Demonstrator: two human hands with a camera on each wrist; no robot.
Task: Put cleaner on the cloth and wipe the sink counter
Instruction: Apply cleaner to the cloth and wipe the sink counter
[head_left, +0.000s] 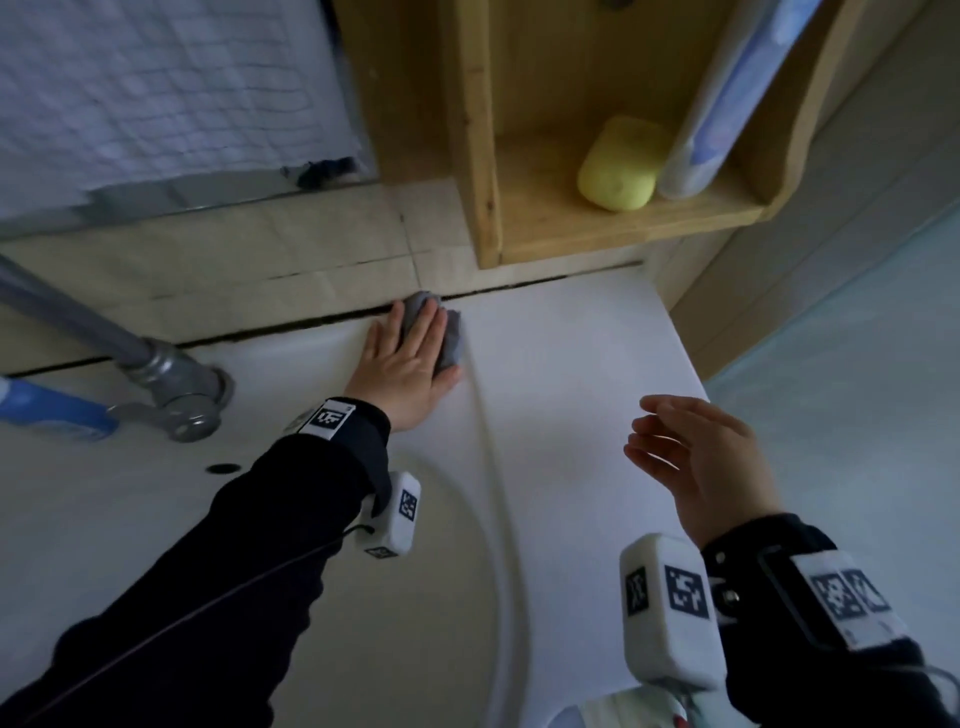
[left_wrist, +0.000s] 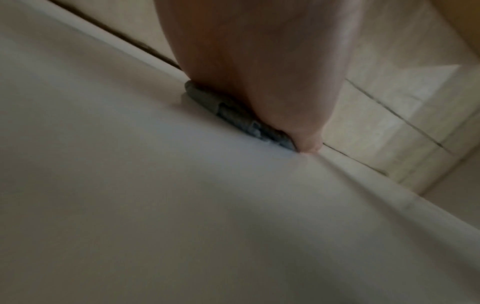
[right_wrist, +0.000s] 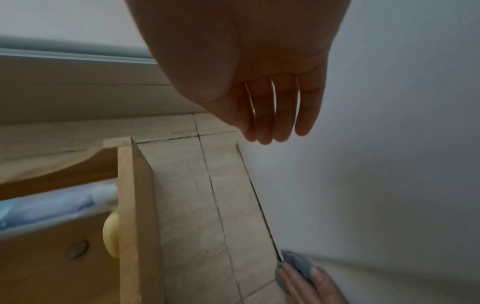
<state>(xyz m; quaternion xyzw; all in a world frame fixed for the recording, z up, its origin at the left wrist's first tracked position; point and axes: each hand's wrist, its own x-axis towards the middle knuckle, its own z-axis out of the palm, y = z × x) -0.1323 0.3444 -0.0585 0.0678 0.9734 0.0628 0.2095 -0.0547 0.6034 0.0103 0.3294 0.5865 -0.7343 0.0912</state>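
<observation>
A grey-blue cloth (head_left: 451, 338) lies bunched on the white sink counter (head_left: 561, 353), hard against the tiled back wall. My left hand (head_left: 410, 358) presses flat on it with straight fingers; the left wrist view shows the cloth (left_wrist: 233, 111) squashed under my palm (left_wrist: 259, 61). The right wrist view catches the cloth (right_wrist: 298, 265) under my left fingers (right_wrist: 319, 281). My right hand (head_left: 691, 457) hovers above the counter's right part, fingers (right_wrist: 280, 115) loosely extended and holding nothing. No cleaner bottle is clearly identifiable.
A metal faucet (head_left: 171, 384) stands left of my left hand, with a blue object (head_left: 47, 410) beside it. A wooden shelf (head_left: 623, 218) above the counter holds a yellow soap (head_left: 618, 166) and a white-blue tube (head_left: 727, 104). The basin (head_left: 363, 623) curves below.
</observation>
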